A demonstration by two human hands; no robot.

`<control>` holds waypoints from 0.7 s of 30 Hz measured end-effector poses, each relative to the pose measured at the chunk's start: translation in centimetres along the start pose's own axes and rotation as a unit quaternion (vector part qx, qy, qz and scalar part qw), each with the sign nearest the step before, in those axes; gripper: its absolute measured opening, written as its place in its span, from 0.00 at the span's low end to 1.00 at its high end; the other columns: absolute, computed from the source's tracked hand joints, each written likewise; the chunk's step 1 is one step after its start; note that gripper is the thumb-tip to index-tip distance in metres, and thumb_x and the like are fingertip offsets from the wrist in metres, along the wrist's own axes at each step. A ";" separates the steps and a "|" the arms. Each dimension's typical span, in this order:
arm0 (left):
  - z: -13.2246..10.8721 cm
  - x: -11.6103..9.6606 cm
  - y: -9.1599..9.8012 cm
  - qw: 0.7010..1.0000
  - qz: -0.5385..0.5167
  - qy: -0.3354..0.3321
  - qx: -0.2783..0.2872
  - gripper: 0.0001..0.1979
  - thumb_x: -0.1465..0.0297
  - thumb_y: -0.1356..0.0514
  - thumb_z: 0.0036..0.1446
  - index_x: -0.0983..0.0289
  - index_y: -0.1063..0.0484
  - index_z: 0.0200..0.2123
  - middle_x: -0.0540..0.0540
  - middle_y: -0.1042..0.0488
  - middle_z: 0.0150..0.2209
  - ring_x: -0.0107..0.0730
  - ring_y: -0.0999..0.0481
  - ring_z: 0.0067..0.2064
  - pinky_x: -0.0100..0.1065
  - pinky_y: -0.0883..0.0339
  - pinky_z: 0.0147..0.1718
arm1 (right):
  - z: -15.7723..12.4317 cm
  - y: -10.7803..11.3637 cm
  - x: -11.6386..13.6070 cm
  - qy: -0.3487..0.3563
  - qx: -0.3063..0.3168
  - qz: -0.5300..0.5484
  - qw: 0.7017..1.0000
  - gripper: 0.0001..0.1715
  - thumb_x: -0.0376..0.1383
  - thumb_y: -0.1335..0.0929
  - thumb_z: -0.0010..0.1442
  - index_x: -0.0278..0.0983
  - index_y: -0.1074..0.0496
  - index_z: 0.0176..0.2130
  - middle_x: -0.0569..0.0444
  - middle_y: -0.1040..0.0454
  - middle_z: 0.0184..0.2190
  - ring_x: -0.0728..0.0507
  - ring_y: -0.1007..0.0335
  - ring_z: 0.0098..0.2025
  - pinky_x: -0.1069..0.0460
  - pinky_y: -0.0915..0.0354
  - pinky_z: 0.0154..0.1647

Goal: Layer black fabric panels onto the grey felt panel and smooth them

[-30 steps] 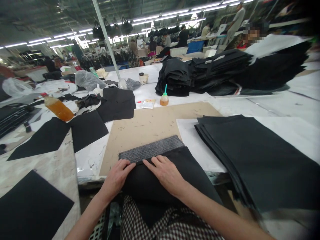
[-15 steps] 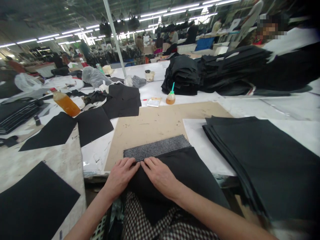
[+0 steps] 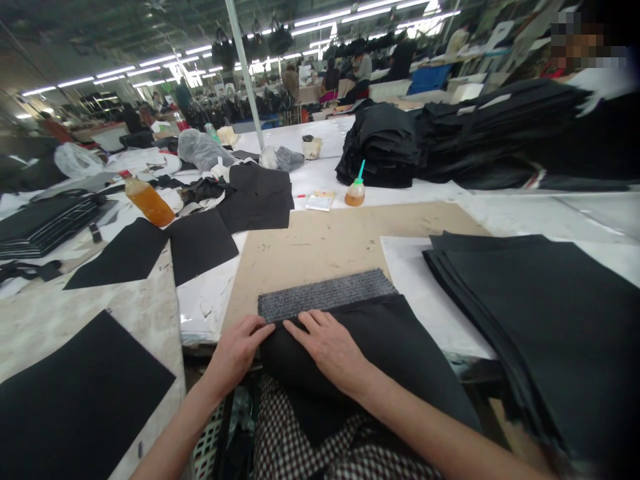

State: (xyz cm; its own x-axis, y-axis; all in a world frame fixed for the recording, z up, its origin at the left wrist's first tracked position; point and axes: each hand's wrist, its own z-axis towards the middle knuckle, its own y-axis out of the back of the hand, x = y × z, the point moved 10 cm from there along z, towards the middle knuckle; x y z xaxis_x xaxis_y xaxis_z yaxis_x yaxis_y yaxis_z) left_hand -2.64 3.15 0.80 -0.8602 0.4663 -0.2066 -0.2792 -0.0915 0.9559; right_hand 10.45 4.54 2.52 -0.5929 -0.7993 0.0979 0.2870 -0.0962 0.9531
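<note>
A black fabric piece (image 3: pixel 370 340) lies over the table's front edge and hangs down onto my lap. Along its upper edge runs a grey ribbed strip (image 3: pixel 327 293), resting on the tan board. My left hand (image 3: pixel 237 350) pinches the fabric's left corner between thumb and fingers, by the strip's lower left end. Farther right, my right hand (image 3: pixel 335 350) lies on the seam between fabric and strip. Its fingers are stretched out, the thumb apart from them, pressing the cloth. What is under the fingertips is hidden.
A tan board (image 3: pixel 310 247) covers the table's middle. Stacked black sheets (image 3: pixel 545 300) overhang the edge at right. Behind stand a squeeze bottle (image 3: pixel 355 193) and a black cloth pile (image 3: pixel 385 147). An amber-filled bottle (image 3: pixel 147 200) lies left, among loose black pieces (image 3: pixel 203 243). People work farther back.
My hands have drawn apart along the seam: the left toward the fabric's left corner, the right slightly to the right. The whole scene has shifted right in view.
</note>
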 end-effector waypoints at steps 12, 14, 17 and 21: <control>-2.2 -0.7 1.2 0.992 0.122 0.008 0.033 0.24 0.83 0.50 0.60 0.62 0.33 0.57 0.58 0.30 0.49 0.38 0.31 0.49 0.40 0.29 0.49 | -0.3 0.2 0.3 0.004 -0.023 -0.003 1.000 0.26 0.28 0.33 0.64 0.36 0.36 0.61 0.48 0.31 0.47 0.40 0.37 0.48 0.45 0.36 0.48; -2.3 -0.4 2.2 0.988 0.148 0.046 0.021 0.21 0.83 0.50 0.59 0.61 0.30 0.51 0.58 0.30 0.49 0.40 0.31 0.50 0.43 0.30 0.49 | -0.4 0.3 0.3 0.003 -0.033 -0.003 0.999 0.26 0.28 0.33 0.64 0.36 0.36 0.60 0.48 0.31 0.46 0.40 0.37 0.47 0.45 0.36 0.48; -1.2 -1.3 2.6 0.983 0.163 0.084 -0.018 0.17 0.80 0.49 0.62 0.62 0.30 0.49 0.59 0.32 0.53 0.43 0.32 0.53 0.45 0.32 0.52 | -0.4 0.3 0.2 -0.004 -0.036 -0.002 0.999 0.24 0.29 0.34 0.64 0.36 0.36 0.59 0.48 0.31 0.45 0.40 0.38 0.46 0.45 0.36 0.46; 1.3 -4.6 -0.1 0.986 0.155 0.043 -0.033 0.19 0.79 0.50 0.64 0.63 0.34 0.56 0.59 0.30 0.51 0.42 0.31 0.51 0.43 0.32 0.51 | -0.9 0.7 -0.3 -0.008 -0.035 0.018 0.999 0.19 0.30 0.35 0.67 0.35 0.34 0.57 0.50 0.32 0.43 0.41 0.38 0.45 0.46 0.36 0.46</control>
State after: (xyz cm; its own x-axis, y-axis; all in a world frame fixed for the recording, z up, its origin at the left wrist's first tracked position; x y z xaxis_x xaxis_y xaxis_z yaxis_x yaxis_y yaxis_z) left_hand 1.93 2.11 1.90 -0.9408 0.3308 0.0740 -0.0214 -0.2758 0.9610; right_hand 11.51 4.21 2.85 -0.5926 -0.7938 0.1367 0.3599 -0.1091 0.9266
